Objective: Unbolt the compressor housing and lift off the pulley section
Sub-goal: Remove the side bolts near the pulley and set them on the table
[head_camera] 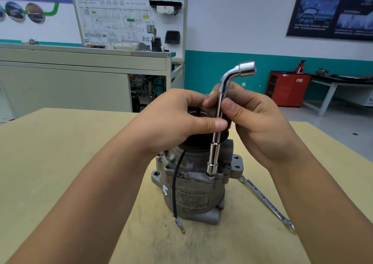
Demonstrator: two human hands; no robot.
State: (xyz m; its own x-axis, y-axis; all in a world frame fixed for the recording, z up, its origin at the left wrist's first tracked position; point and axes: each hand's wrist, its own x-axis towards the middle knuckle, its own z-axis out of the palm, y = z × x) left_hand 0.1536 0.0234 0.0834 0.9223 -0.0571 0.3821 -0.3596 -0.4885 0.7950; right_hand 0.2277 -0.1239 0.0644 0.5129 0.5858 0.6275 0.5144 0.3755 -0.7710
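Note:
A grey metal compressor [191, 193] stands upright on the wooden table [60, 152], its black pulley section [196, 140] on top. A chrome L-shaped socket wrench [217, 140] stands almost upright, its lower socket seated on a bolt at the housing's front right rim. My left hand [177, 120] rests on the pulley, thumb and fingers pinching the wrench shaft. From the right, my right hand [256, 122] grips the same shaft higher up. A thin black wire [175, 191] with a metal terminal hangs down the housing's front.
A flat combination spanner [266, 201] lies on the table to the right of the compressor. Behind the table stand a grey cabinet bench [80, 70] with a training board, a red tool cabinet [286, 88] and a dark workbench at the right.

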